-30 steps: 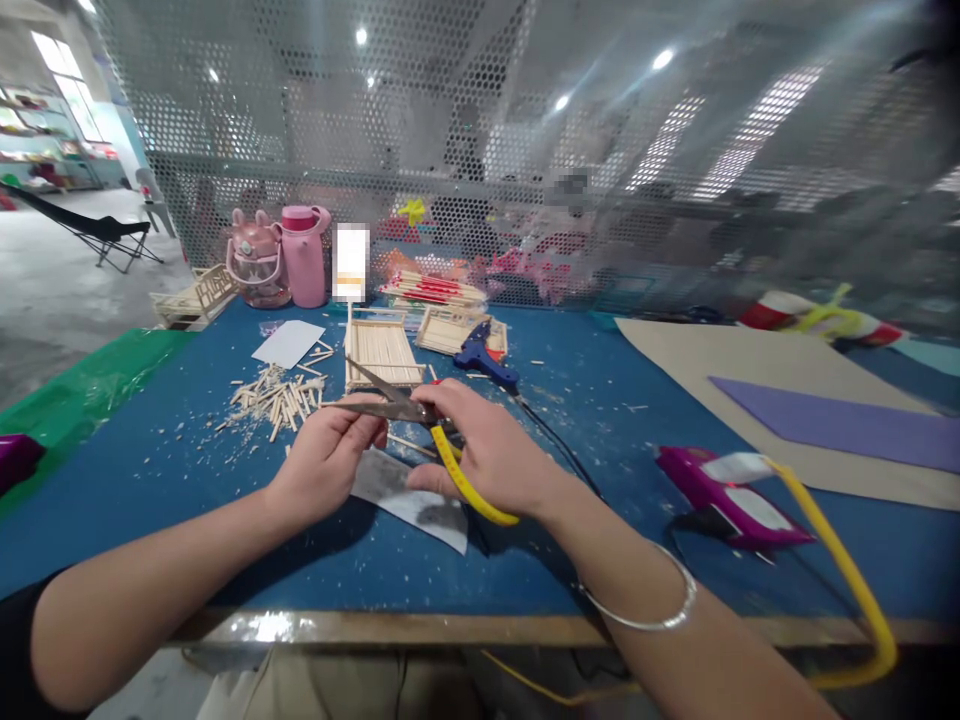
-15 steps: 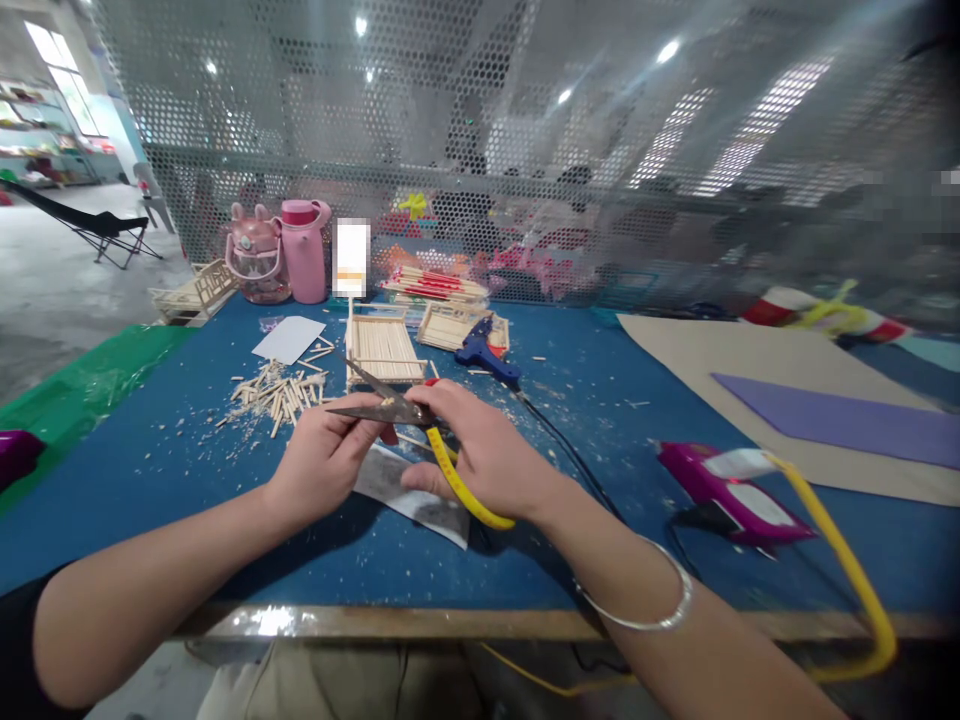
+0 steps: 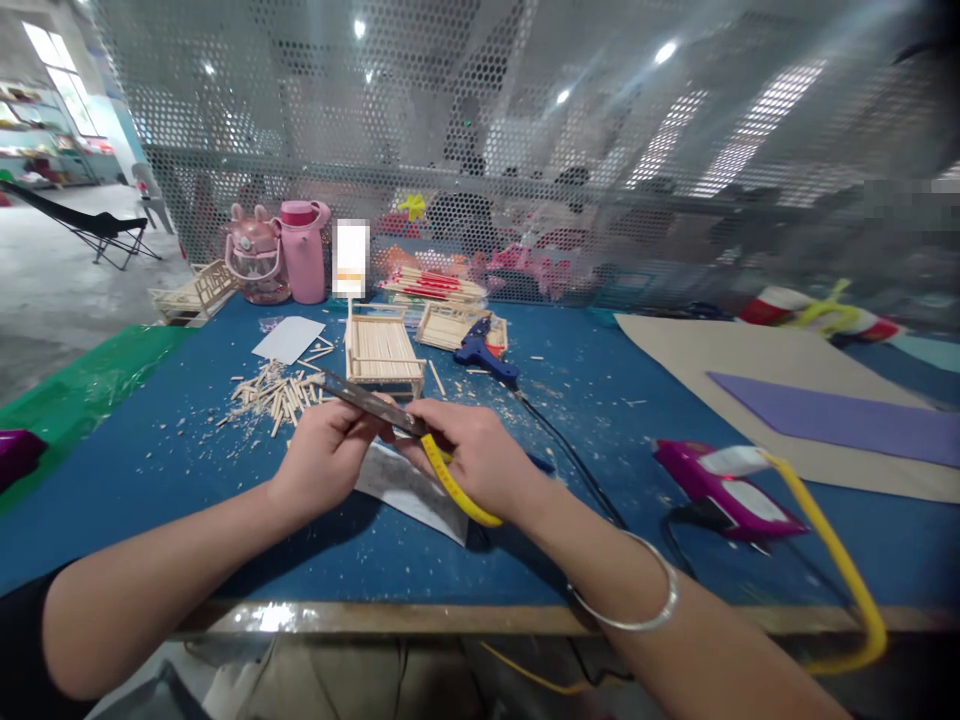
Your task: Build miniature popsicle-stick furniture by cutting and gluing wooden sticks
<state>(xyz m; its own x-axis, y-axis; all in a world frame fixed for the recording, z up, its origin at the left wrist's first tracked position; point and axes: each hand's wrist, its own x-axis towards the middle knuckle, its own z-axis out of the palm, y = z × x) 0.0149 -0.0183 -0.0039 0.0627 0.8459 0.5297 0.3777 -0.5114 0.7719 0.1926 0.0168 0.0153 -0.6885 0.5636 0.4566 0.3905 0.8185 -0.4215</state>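
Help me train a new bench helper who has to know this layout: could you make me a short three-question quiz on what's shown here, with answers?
1. Multiple choice: What does the person's right hand hold?
A) the blue glue gun
B) the yellow-handled scissors
C) the green plastic sheet

2. True or false: The purple sheet lies on the larger tan sheet.

3. Fill in one word: As the camera sees it, the tall pink flask stands just to the ____ of the rabbit-eared bottle.

Key: 1. B; 2. True; 3. right
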